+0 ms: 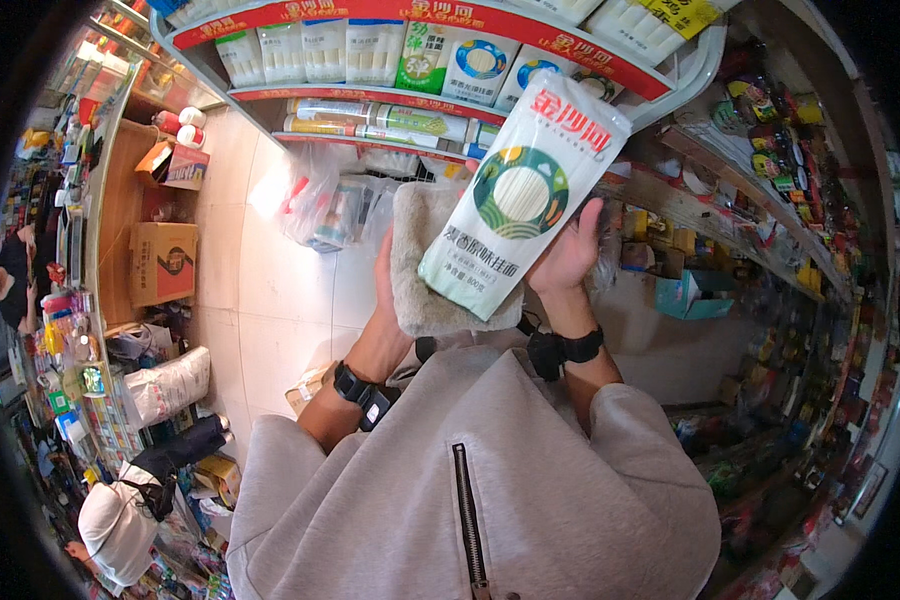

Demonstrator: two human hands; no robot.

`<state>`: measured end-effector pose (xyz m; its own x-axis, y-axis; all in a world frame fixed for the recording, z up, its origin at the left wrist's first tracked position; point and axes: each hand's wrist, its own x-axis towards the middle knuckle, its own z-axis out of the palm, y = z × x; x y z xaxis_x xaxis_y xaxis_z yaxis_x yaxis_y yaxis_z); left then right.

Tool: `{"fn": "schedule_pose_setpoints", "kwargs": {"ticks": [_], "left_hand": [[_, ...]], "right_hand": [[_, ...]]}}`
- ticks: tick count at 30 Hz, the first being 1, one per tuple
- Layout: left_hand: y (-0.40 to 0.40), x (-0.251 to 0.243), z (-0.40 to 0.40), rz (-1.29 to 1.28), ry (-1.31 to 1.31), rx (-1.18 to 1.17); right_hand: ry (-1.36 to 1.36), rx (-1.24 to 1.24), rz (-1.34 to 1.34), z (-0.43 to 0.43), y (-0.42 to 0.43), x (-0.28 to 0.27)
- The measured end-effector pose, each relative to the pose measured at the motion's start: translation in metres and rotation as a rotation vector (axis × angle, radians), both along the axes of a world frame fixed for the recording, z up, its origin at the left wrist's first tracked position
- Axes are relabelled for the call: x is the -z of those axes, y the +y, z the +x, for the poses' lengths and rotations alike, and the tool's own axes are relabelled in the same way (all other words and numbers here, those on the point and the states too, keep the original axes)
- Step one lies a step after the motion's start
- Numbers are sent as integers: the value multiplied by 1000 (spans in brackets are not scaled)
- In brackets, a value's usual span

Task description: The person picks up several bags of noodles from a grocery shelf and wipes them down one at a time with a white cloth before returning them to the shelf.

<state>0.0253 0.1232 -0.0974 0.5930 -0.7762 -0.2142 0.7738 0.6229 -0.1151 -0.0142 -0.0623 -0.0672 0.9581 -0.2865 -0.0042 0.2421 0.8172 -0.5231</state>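
A white pack of dried noodles (521,202) with a green ring design is held up at a tilt in front of me. My right hand (566,251) supports its right side, thumb raised beside the edge and the other fingers mostly hidden behind it. A thick, fluffy grey cloth (412,262) lies partly behind and under the pack's lower end. Along the cloth's left edge is my left hand (387,281), holding it, with most of the fingers out of sight. Some fingertips show above the cloth, behind the pack; whose hand they belong to is unclear.
Ahead stands a shelf rack (435,97) with red strips, holding upright and lying noodle packs. Plastic bags (326,202) are beneath it. At the left are a cardboard box (165,262) and a person (120,525). An open teal box (694,292) and stocked shelves are at the right.
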Motion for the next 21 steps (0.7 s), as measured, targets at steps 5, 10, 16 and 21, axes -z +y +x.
{"fn": "schedule_pose_setpoints", "kwargs": {"ticks": [5, 10, 16, 21], "left_hand": [[-5, 2, 8, 20, 9, 47], [0, -22, 16, 428, -66, -221], [-4, -27, 19, 459, -205, -305], [-54, -29, -5, 846, -920, -428]], "right_hand": [[123, 173, -274, -2, 6, -19], [61, 201, -156, -13, -17, -53], [229, 280, -322, -3, 16, -63], [304, 299, -769, 12, 56, -51]]}}
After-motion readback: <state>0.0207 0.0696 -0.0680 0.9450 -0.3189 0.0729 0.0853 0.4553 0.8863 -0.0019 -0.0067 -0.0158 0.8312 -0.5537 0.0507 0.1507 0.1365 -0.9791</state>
